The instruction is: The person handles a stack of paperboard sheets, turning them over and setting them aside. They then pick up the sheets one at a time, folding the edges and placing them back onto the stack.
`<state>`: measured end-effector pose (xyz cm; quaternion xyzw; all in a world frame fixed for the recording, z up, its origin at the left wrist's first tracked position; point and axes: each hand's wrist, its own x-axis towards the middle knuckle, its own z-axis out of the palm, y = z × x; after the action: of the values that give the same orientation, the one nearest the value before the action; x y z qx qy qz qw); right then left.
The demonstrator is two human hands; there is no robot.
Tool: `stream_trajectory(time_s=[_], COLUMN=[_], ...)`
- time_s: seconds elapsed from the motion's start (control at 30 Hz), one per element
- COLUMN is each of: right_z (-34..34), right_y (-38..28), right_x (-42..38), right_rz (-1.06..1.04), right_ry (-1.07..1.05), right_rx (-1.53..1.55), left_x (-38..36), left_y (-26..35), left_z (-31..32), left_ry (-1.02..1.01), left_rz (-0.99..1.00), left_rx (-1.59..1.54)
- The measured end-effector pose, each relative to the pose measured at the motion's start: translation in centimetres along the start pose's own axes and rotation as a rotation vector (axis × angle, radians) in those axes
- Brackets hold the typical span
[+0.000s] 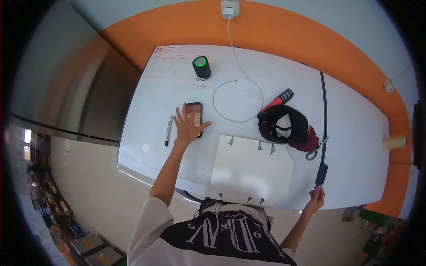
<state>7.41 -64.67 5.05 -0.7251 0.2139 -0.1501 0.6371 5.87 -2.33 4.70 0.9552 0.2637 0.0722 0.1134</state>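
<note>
The left hand (189, 128) is resting, fingers apart, over a phone (197, 114) lying on the bench (148, 104), seemingly light, rigid, slick and best taken by its long edges, while the right hand (316, 199) is meeting a black piece (322, 174), clamping unclear.

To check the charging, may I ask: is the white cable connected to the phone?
No, the white cable ends loose on the table, apart from the phone beneath the left hand.
</note>
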Motion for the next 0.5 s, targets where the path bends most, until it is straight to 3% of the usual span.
stream_trajectory(time_s=[0.37,0.5], right_z=[-4.5,-3.2], right_y=[8.3,10.6], right_x=[-0.6,0.0], right_rz=[0.070,-0.017], right_ry=[0.242,0.263], right_rx=[0.000,-0.104], left_x=[-0.3,0.0], left_y=[-2.4,-2.2], left_z=[0.3,0.0], left_ry=[0.010,0.032], left_rz=[0.092,0.176], left_rx=[-0.146,-0.300])
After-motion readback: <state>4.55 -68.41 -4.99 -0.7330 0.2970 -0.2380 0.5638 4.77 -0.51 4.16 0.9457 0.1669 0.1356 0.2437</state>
